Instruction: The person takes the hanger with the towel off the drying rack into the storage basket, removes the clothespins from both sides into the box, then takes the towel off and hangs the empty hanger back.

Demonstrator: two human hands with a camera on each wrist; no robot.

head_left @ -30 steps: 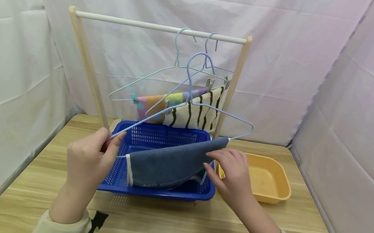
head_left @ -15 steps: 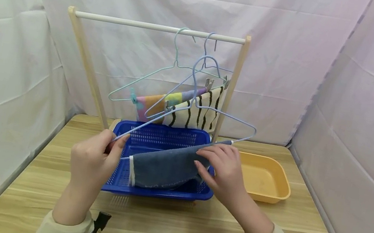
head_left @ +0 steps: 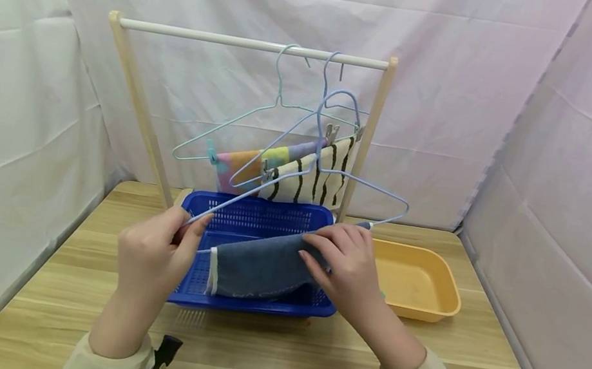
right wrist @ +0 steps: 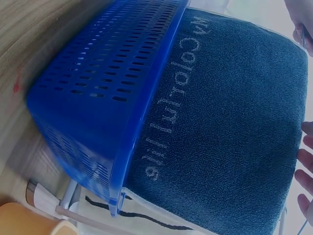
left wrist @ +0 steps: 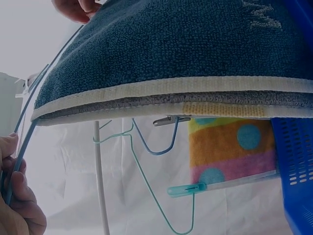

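By the left hand (head_left: 158, 253), a thin light-blue wire hanger (head_left: 241, 195) is being pinched and shifted rightward; above the blue perforated plastic basket (head_left: 251, 309), its draped dark-blue terry towel (head_left: 259, 263) is apparently being straightened by the right hand (head_left: 345, 259), loosely spread.

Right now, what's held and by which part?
Left fingers hold the front hanger by its left corner. Right fingers touch the navy towel up top; gripping is unclear.
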